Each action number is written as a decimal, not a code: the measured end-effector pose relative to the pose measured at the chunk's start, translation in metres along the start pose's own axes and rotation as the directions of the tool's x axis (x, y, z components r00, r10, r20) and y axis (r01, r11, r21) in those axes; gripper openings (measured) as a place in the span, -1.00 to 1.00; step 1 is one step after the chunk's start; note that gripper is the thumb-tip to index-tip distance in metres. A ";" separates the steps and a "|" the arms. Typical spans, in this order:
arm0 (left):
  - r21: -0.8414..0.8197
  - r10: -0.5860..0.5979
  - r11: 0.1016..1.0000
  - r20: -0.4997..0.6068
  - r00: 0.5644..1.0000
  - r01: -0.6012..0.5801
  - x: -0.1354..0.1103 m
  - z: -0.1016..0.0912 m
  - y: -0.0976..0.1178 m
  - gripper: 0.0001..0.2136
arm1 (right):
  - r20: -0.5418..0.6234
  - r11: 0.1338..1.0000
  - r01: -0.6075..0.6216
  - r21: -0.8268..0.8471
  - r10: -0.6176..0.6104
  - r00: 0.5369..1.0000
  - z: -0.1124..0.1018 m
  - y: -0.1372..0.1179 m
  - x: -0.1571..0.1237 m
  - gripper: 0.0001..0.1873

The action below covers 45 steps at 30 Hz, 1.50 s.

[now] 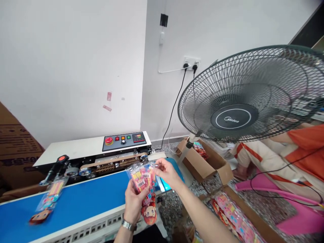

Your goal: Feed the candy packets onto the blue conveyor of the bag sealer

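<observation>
My left hand, with a watch on its wrist, is closed around a clear packet of colourful sticks with a cartoon figure. It holds the packet upright above the near end of the blue conveyor belt. My right hand pinches the packet's top right edge. A second packet of the same kind lies on the belt at the left, its top edge under the sealing machine.
A large black standing fan rises at the right. Open cardboard boxes hold more packets on the floor. Another person in orange and cream clothing sits beyond the fan. Stacked cartons stand at the left.
</observation>
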<state>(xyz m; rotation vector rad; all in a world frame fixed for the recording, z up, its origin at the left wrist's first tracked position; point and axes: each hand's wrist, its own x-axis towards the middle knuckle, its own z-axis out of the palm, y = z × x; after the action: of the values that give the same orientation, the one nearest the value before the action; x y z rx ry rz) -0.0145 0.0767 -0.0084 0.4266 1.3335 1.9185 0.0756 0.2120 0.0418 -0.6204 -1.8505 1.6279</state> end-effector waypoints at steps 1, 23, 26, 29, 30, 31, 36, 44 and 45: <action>-0.007 -0.010 1.000 0.013 1.000 0.010 -0.001 0.000 0.001 -0.51 | 0.024 0.999 0.000 -0.037 0.001 1.000 -0.004 -0.001 0.000 -0.78; -0.108 -0.039 0.993 0.032 0.999 0.043 -0.003 0.007 0.004 -0.49 | -0.029 0.999 -0.045 -0.026 0.044 0.999 -0.003 -0.001 -0.018 -0.71; -0.124 -0.018 0.992 -0.007 1.000 0.017 -0.002 0.008 0.004 -0.52 | -0.175 0.996 -0.065 0.061 0.075 0.982 0.013 0.014 -0.028 -0.71; -0.143 0.001 0.990 -0.029 1.000 -0.005 -0.001 0.007 0.003 -0.55 | -0.216 0.997 -0.074 0.013 0.075 0.974 0.025 0.027 -0.032 -0.73; -0.145 0.003 0.989 -0.043 0.999 -0.010 -0.001 0.007 0.003 -0.55 | -0.235 0.997 -0.071 0.004 0.070 0.969 0.027 0.029 -0.030 -0.72; -0.146 0.004 0.989 -0.062 0.998 -0.013 0.000 0.006 0.002 -0.56 | -0.264 0.998 -0.064 0.001 0.062 0.963 0.027 0.031 -0.027 -0.70; -0.168 0.005 0.986 -0.127 0.992 -0.026 0.003 0.003 0.001 -0.55 | -0.381 0.998 -0.021 -0.053 -0.001 0.924 0.029 0.031 -0.007 -0.68; -0.211 -0.002 0.977 -0.219 0.976 -0.045 0.006 0.002 0.000 -0.54 | -0.522 0.997 -0.011 -0.073 -0.029 0.852 0.051 0.041 0.003 -0.63; -0.212 -0.004 0.976 -0.231 0.973 -0.046 0.006 0.001 -0.001 -0.54 | -0.543 0.997 -0.011 -0.070 -0.029 0.839 0.049 0.043 0.005 -0.62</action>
<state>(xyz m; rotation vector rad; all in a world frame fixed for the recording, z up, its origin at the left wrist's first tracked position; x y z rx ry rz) -0.0178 0.0821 -0.0095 0.1118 1.2478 2.1545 0.0364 0.1867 -0.0036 -0.9878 -1.4804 1.2091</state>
